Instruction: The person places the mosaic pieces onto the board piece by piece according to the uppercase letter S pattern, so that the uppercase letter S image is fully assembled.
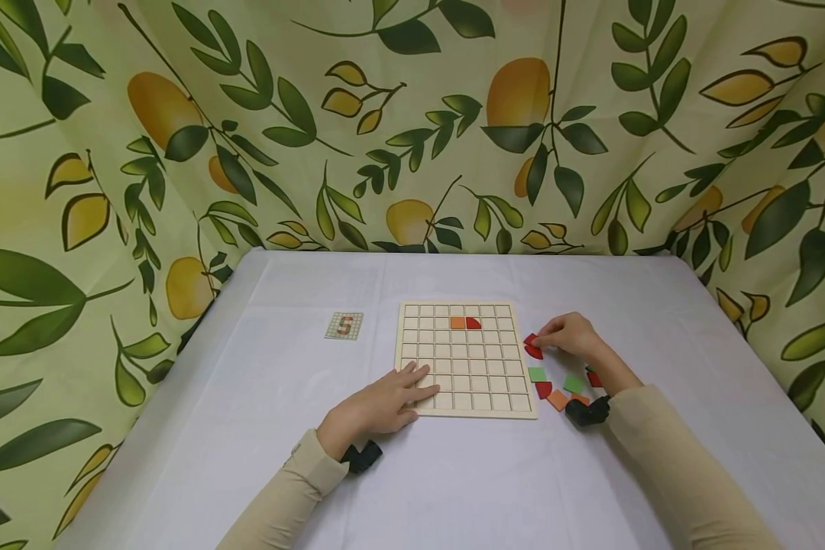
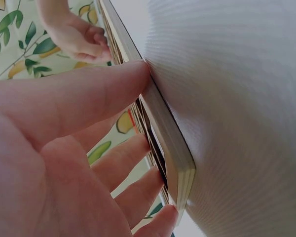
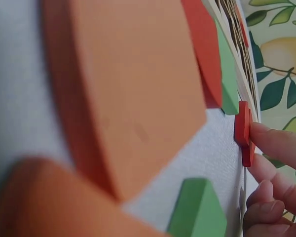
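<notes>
A light wooden grid board (image 1: 484, 374) lies on the white cloth. In its second row, an orange square (image 1: 457, 323) and a red quarter-circle piece (image 1: 473, 324) sit side by side. My left hand (image 1: 385, 401) rests on the board's near-left corner, fingers spread over the cells; in the left wrist view the thumb (image 2: 113, 81) lies against the board's edge (image 2: 170, 133). Right of the board, my right hand (image 1: 569, 336) pinches at one of two red quarter-circle pieces (image 1: 533, 353) with index finger and thumb. Its other fingers are curled, as the right wrist view shows.
A small card (image 1: 344, 326) with an S pattern on a grid lies left of the board. Loose green squares (image 1: 537, 374), orange pieces (image 1: 558, 400) and more red pieces (image 1: 543, 390) are scattered by the board's right edge, near the right wrist. A leaf-patterned curtain (image 1: 412, 153) surrounds the table.
</notes>
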`<state>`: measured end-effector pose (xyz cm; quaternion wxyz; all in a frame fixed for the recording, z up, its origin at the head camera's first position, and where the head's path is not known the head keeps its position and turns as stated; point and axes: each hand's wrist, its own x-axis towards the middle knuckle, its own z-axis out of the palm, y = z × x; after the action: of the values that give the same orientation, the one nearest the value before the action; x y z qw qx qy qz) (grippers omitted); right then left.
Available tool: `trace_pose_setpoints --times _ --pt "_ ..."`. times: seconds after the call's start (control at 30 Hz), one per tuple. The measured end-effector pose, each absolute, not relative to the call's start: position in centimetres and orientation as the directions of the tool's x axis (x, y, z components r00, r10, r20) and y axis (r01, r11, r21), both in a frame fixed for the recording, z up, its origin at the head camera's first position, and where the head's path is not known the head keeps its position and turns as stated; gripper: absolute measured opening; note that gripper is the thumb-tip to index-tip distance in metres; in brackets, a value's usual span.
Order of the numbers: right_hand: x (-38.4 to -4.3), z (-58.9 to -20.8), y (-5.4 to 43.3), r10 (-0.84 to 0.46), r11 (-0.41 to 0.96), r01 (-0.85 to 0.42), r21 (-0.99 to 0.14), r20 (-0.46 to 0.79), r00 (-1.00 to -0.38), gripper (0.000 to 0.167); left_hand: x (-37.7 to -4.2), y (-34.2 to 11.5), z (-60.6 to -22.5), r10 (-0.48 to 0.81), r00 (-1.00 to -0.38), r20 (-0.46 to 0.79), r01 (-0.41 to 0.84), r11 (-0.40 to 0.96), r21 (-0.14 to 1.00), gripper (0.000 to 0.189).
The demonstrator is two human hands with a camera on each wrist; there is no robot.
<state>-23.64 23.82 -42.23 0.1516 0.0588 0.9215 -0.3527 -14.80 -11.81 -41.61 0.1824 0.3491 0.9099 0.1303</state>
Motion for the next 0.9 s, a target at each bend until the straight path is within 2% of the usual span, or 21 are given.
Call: trace_pose_setpoints --times 0.3,0.53,0.73,0.9 --pt "-24.0 -42.4 24.5 0.056 0.739 0.270 -0.617 -0.343 -0.938 0.028 -14.8 -11.8 -41.6 0.680 -0.695 -0.236 0.587 0.725 0.361 0.051" --pt "-24.2 -42.5 25.1 -0.053 0.706 0.189 -0.682 -0.318 -0.947 0.034 -14.8 -11.9 -41.6 0.679 -0.694 -0.241 0.583 0.726 0.365 0.050" --pt "-24.4 -42.5 25.2 -0.131 0.717 0.134 -0.684 -0.321 -0.938 0.040 -14.8 -11.9 -41.6 0.681 -0.692 -0.239 0.587 0.724 0.362 0.051" --pt "-24.4 -42.6 25.0 -0.107 0.725 0.150 -0.672 -0.325 -0.940 0.038 -14.8 -11.9 -41.7 0.684 -0.690 -0.239 0.596 0.723 0.349 0.051"
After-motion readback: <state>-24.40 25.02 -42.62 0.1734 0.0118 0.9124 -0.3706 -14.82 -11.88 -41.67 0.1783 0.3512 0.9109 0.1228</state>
